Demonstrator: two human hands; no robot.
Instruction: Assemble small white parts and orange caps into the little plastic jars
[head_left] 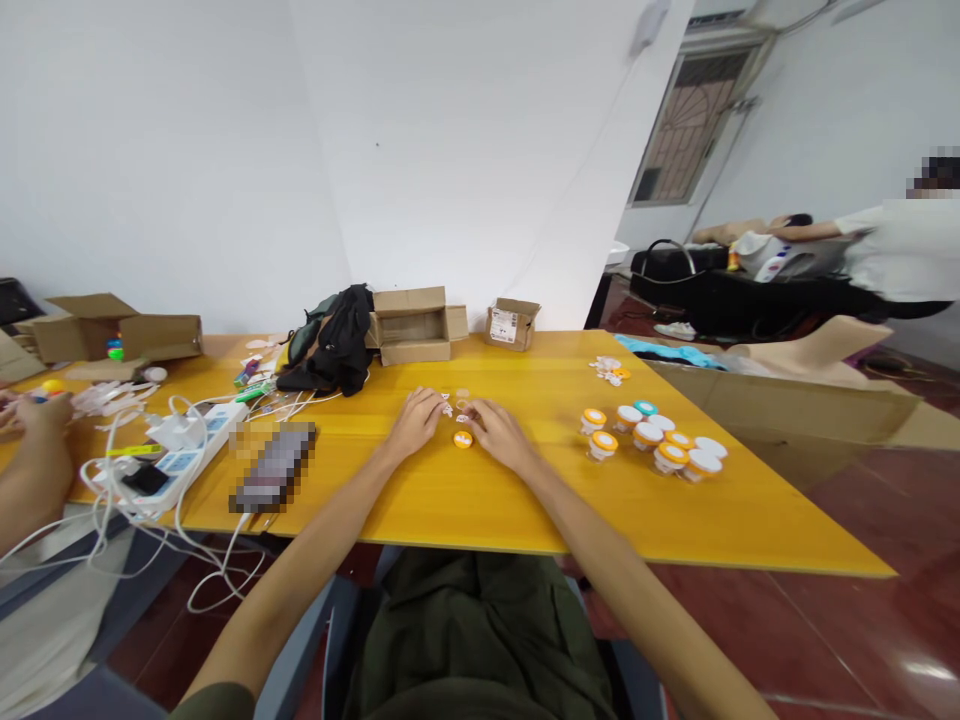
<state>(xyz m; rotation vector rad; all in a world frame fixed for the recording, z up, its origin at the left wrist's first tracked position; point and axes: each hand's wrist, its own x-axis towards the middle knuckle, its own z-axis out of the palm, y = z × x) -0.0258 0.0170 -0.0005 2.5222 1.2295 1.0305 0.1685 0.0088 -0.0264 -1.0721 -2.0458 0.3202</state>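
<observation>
My left hand (415,420) and my right hand (501,434) rest close together on the yellow table (480,500). Their fingertips meet over several tiny white and pink pieces (453,407). An orange lid (463,439) lies flat on the table between the two hands, touching neither clearly. Whether either hand pinches one of the tiny pieces is too small to tell. A cluster of small clear jars with orange and white lids (656,438) stands to the right of my right hand.
An open cardboard box (411,325) and black cloth (334,340) sit behind my hands. A power strip with white cables (176,455) lies at left, beside another person's arm (34,460). A smaller box (511,323) and a pile of small pieces (609,369) lie further back.
</observation>
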